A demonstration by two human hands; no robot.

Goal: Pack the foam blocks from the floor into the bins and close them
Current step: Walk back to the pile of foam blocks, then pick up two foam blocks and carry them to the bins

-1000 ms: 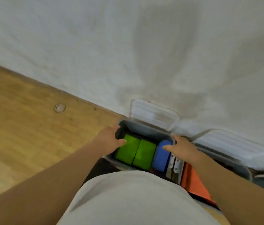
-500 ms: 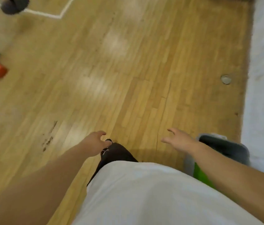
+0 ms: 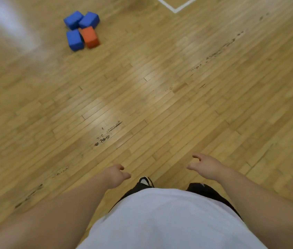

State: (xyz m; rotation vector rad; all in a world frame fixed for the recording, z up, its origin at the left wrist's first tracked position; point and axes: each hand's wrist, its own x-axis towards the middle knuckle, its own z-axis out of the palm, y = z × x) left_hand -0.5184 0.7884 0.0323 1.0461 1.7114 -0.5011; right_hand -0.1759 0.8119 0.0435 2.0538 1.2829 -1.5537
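Fetching step, by my read: left hand point(image 3: 115, 177) and right hand point(image 3: 207, 167) hang empty, fingers loosely curled around nothing. Foam blocks point(image 3: 74, 40), three blue plus one red block point(image 3: 90, 37), sit clustered and touching on the wood floor point(image 3: 178, 87), well ahead, upper left. No bins in view. Next: walk over, crouch, grab blocks.

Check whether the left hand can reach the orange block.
Probably not yet: the left hand hangs empty, and the orange block lies far off across the floor. Nothing stands between them.
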